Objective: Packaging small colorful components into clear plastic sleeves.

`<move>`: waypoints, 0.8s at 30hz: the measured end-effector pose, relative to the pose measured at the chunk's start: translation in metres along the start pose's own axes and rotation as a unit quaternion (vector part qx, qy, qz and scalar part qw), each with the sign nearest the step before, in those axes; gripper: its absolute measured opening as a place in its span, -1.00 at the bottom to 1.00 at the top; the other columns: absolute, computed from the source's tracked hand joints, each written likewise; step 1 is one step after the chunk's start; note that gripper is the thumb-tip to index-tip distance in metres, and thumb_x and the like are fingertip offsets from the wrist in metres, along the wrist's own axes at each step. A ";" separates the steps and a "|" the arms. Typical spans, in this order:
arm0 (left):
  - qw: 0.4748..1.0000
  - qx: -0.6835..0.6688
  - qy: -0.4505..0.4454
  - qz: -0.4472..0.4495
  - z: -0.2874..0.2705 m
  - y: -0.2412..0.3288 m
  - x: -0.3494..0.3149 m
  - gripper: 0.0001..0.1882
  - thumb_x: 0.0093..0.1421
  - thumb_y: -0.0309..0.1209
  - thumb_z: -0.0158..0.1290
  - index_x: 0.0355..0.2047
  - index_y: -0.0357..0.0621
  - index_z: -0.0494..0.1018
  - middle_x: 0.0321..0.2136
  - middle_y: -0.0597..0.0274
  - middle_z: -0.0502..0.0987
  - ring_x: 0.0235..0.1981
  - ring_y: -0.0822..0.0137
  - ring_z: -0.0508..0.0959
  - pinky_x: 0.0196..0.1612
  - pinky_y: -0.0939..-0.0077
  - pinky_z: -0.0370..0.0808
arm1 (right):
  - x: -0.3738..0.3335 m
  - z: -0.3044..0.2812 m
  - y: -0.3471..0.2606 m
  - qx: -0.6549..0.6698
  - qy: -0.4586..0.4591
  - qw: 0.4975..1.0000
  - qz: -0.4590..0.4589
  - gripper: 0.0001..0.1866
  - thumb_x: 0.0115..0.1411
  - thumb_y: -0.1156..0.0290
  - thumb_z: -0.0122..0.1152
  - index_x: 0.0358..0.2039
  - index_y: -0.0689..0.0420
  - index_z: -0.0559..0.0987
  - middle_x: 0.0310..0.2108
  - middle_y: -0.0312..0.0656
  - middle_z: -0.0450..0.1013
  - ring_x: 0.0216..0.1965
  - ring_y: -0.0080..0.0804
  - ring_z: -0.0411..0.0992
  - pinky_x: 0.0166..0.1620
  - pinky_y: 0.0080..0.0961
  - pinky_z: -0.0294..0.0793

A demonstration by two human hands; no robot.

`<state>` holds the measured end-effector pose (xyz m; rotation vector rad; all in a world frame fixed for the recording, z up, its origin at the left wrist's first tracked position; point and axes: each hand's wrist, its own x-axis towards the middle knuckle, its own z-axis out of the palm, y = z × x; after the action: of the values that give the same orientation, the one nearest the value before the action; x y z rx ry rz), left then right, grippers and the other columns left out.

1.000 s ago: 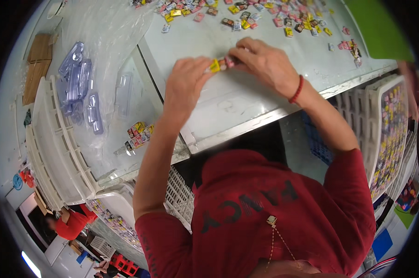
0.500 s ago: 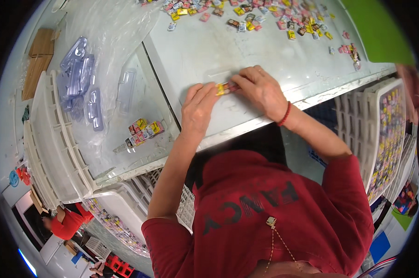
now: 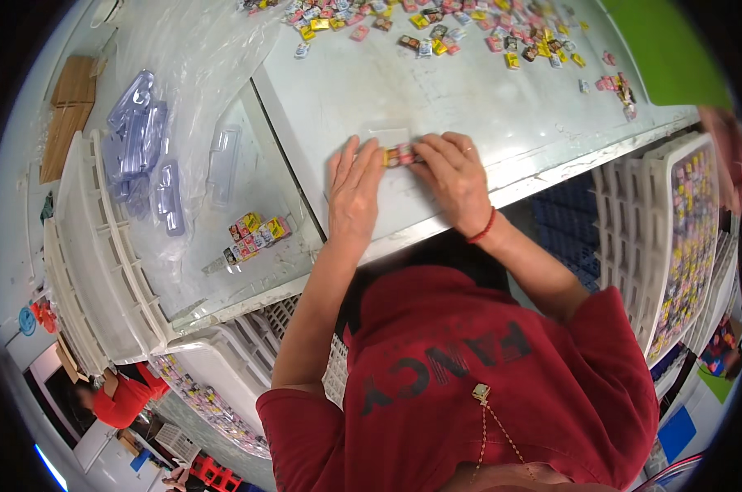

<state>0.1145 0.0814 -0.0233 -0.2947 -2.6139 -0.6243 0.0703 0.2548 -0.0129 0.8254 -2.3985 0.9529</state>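
Between my two hands a short row of small colourful wrapped sweets [image 3: 401, 155], yellow, pink and dark, lies near the table's front edge. My left hand [image 3: 355, 195] presses its left end with the fingers close together. At the other end my right hand [image 3: 457, 176] has its thumb and fingers closed on the row. Just behind the row shows part of a clear plastic case [image 3: 389, 135]; its lower part is hidden. To the left, filled rows of sweets [image 3: 257, 236] rest together on the table, beside a single clear plastic case [image 3: 222, 166].
Loose sweets [image 3: 436, 33] are scattered across the far table [image 3: 321, 90]. Nested clear cases [image 3: 141, 139] lie on plastic sheeting at left. White crates [image 3: 112, 246] stand left of the table; a crate stack with sweets [image 3: 687, 246] is at right. A person in red [image 3: 121, 399] is at lower left.
My right hand has shifted slightly down and left, and its fingers have straightened some. My left fingers are straighter too. The row stays between them, with more of its pink part showing.
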 end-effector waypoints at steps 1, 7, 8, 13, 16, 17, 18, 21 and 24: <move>0.999 0.028 -0.028 0.005 0.000 0.000 -0.001 -0.71 0.11 -0.59 0.08 -0.12 -0.29 0.48 0.01 0.19 0.47 0.12 0.07 0.40 0.16 0.04 0.23 | 0.000 0.000 0.000 -0.009 0.003 1.000 0.001 -0.65 -0.15 0.58 0.37 -0.26 0.23 0.57 -0.21 -0.12 0.50 -0.21 -0.12 0.42 -0.14 -0.36 0.46; 0.992 0.036 -0.113 -0.037 -0.002 0.006 -0.002 -0.42 0.10 -0.37 0.14 0.12 -0.30 0.28 0.20 0.03 0.26 0.27 0.03 0.18 0.27 -0.13 -0.06 | -0.012 0.006 -0.016 -0.057 -0.023 0.998 0.031 -0.55 -0.07 0.54 0.33 -0.10 0.30 0.49 -0.04 0.02 0.41 -0.04 -0.04 0.35 -0.01 -0.28 0.39; 0.992 0.036 -0.113 -0.037 -0.004 0.007 -0.001 -0.42 0.10 -0.37 0.14 0.12 -0.30 0.28 0.20 0.03 0.26 0.27 0.03 0.18 0.27 -0.13 -0.06 | -0.014 0.007 -0.022 -0.075 -0.045 0.995 0.053 -0.50 -0.02 0.51 0.29 -0.02 0.35 0.44 0.05 0.08 0.35 0.05 -0.02 0.30 0.04 -0.23 0.34; 0.983 0.054 -0.172 -0.032 -0.011 0.007 -0.001 -0.27 0.10 -0.20 0.14 0.19 -0.35 0.19 0.28 -0.06 0.11 0.31 0.00 0.08 0.28 -0.10 -0.06 | -0.021 0.003 -0.037 -0.104 -0.137 0.982 0.077 -0.34 0.04 0.39 0.24 0.13 0.39 0.29 0.21 0.15 0.16 0.24 0.06 0.11 0.18 -0.03 0.16; 0.983 0.049 -0.175 -0.035 -0.012 0.010 0.001 -0.26 0.11 -0.15 0.12 0.19 -0.36 0.18 0.29 -0.06 0.09 0.32 0.00 0.06 0.28 -0.08 -0.05 | -0.027 0.001 -0.037 -0.101 -0.160 0.978 0.086 -0.28 0.05 0.31 0.23 0.17 0.39 0.24 0.25 0.16 0.11 0.30 0.08 0.04 0.23 0.06 0.06; 0.983 0.050 -0.175 -0.035 -0.012 0.010 0.001 -0.26 0.11 -0.15 0.12 0.19 -0.36 0.18 0.29 -0.06 0.09 0.32 0.00 0.06 0.28 -0.08 -0.05 | -0.028 0.002 -0.039 -0.093 -0.163 0.979 0.080 -0.25 0.04 0.28 0.23 0.19 0.38 0.22 0.26 0.18 0.09 0.31 0.10 0.02 0.25 0.09 0.01; 0.984 0.043 -0.171 -0.035 -0.011 0.010 0.001 -0.25 0.12 -0.13 0.11 0.19 -0.36 0.18 0.29 -0.06 0.09 0.32 -0.01 0.05 0.28 -0.08 -0.05 | -0.028 0.001 -0.039 -0.093 -0.162 0.979 0.080 -0.25 0.04 0.28 0.23 0.19 0.38 0.22 0.26 0.18 0.09 0.31 0.10 0.02 0.25 0.09 0.01; 0.985 0.042 -0.163 -0.031 -0.011 0.009 0.000 -0.25 0.12 -0.12 0.10 0.19 -0.37 0.18 0.29 -0.07 0.09 0.32 -0.02 0.05 0.27 -0.09 -0.04 | -0.025 -0.004 -0.038 -0.113 -0.181 0.974 0.071 -0.27 0.07 0.25 0.21 0.19 0.37 0.24 0.25 0.14 0.11 0.31 0.05 0.02 0.26 0.07 -0.01; 0.985 0.053 -0.162 -0.028 -0.010 0.009 -0.002 -0.25 0.12 -0.12 0.10 0.19 -0.37 0.18 0.28 -0.08 0.09 0.31 -0.03 0.06 0.26 -0.09 -0.02 | -0.026 -0.004 -0.035 -0.111 -0.176 0.976 0.063 -0.27 0.06 0.25 0.22 0.18 0.37 0.24 0.25 0.13 0.12 0.31 0.03 0.03 0.27 0.07 -0.02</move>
<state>0.1225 0.0844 -0.0129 -0.3123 -2.9652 -0.4884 0.1136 0.2468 -0.0086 0.8206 -2.8273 0.6043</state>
